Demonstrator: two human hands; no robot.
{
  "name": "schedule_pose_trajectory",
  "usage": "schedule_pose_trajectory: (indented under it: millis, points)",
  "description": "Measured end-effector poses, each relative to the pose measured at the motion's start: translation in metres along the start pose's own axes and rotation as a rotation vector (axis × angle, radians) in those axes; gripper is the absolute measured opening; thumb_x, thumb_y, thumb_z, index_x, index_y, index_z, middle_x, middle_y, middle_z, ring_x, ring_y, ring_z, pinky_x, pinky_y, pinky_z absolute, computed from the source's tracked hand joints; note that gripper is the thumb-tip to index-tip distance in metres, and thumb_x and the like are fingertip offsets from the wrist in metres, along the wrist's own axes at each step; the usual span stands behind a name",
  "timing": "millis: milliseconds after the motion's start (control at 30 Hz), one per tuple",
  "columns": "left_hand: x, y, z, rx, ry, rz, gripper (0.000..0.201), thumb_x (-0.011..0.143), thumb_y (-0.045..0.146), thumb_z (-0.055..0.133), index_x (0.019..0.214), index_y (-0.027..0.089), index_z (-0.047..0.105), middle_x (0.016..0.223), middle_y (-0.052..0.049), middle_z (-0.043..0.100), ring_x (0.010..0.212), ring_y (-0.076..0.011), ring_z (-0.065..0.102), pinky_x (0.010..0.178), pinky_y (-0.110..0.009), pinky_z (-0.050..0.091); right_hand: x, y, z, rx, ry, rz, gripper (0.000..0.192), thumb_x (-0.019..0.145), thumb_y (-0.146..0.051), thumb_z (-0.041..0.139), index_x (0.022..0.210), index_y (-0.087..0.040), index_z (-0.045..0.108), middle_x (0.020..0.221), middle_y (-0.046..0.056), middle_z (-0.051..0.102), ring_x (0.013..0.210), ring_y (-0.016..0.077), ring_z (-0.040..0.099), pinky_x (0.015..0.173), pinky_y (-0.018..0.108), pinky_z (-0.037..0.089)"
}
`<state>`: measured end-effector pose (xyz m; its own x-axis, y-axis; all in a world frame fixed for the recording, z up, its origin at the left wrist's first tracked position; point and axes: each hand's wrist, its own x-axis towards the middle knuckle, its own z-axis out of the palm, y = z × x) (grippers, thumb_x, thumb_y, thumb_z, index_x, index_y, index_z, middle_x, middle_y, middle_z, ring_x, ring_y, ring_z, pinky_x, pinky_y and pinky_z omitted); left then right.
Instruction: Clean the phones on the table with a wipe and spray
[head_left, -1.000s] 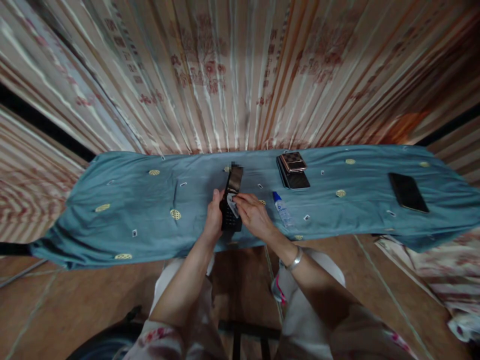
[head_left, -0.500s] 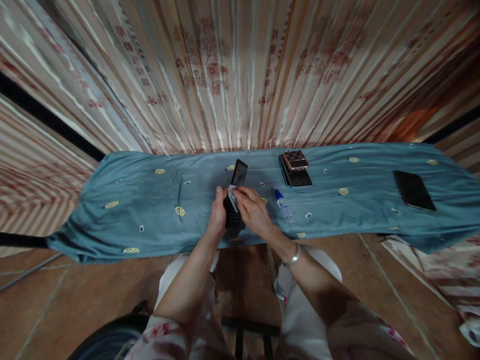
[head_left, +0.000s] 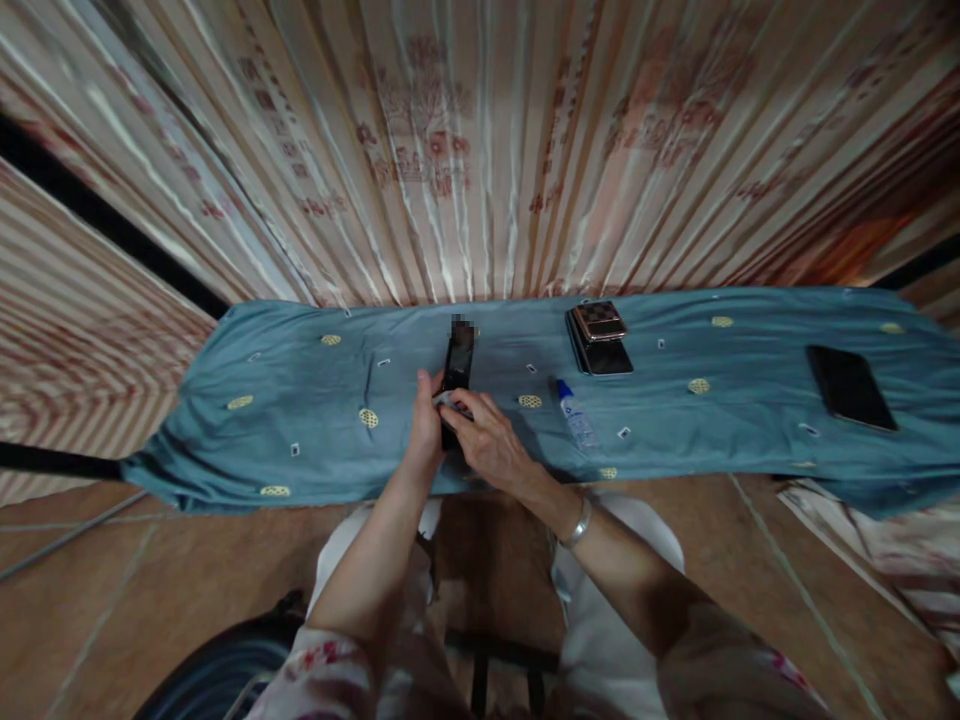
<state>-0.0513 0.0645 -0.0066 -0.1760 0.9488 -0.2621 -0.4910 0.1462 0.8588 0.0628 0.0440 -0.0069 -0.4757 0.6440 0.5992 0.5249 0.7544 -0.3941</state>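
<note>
My left hand (head_left: pixel 427 425) is closed round the left side of a black flip phone (head_left: pixel 460 362), thumb up, holding it unfolded over the cloth-covered table. The phone's screen half points away from me; its keypad half is mostly hidden by my hands. Pinched in the fingers of my right hand (head_left: pixel 487 437) is a small pale grey cloth (head_left: pixel 448 398), pressed against the phone near its hinge. To the right lies a clear bottle with a blue cap (head_left: pixel 574 412). Beyond it, a checkered folded phone (head_left: pixel 600 320) rests on a dark phone (head_left: pixel 611 357).
A black phone or small tablet (head_left: pixel 851 387) lies at the right of the blue-green tablecloth (head_left: pixel 390 455). A striped curtain (head_left: pixel 495 150) hangs directly behind the table. Black bars (head_left: pixel 112 220) stand at the left, and my knees are below the front edge.
The flip phone has shifted a little left and turned more upright in view. My right hand has moved left and slightly down with the cloth. The view has swung slightly.
</note>
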Motion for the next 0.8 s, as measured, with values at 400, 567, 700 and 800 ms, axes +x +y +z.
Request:
schedule_pose_trajectory:
  millis: [400,567,700,800]
  points:
    - [-0.003,0.017,0.003,-0.15,0.075,-0.012,0.056,0.084,0.068,0.036,0.075,0.019,0.06,0.065,-0.005,0.061,0.076,-0.0219,0.066,0.069,-0.032,0.051,-0.005,-0.01,0.002,0.157,-0.017,0.01,0.035,0.091,-0.007,0.041,0.108,-0.021,0.069,0.112,0.009,0.063,0.106,0.021,0.054,0.091,0.036,0.052]
    - [0.001,0.018,-0.002,-0.153,0.071,-0.042,0.058,0.083,0.071,0.034,0.085,0.019,0.061,0.074,-0.006,0.063,0.074,-0.0216,0.066,0.067,-0.032,0.05,-0.006,-0.012,-0.001,0.22,-0.012,0.008,0.036,0.09,-0.007,0.042,0.107,-0.021,0.069,0.11,0.009,0.064,0.105,0.0203,0.054,0.092,0.037,0.052]
    - [0.003,0.019,-0.004,-0.193,0.063,-0.08,0.058,0.083,0.071,0.033,0.09,0.019,0.06,0.072,-0.006,0.063,0.068,-0.0208,0.064,0.065,-0.032,0.051,-0.006,-0.014,-0.004,0.229,0.019,-0.028,0.034,0.091,-0.008,0.041,0.103,-0.021,0.07,0.108,0.008,0.066,0.103,0.0198,0.055,0.09,0.035,0.053]
    - [0.005,0.019,-0.006,-0.23,0.057,-0.12,0.059,0.085,0.069,0.03,0.086,0.019,0.06,0.068,-0.006,0.062,0.065,-0.0204,0.064,0.064,-0.033,0.051,-0.007,-0.013,-0.005,0.205,0.017,-0.042,0.033,0.092,-0.009,0.041,0.099,-0.022,0.071,0.108,0.007,0.066,0.102,0.0196,0.055,0.09,0.036,0.053]
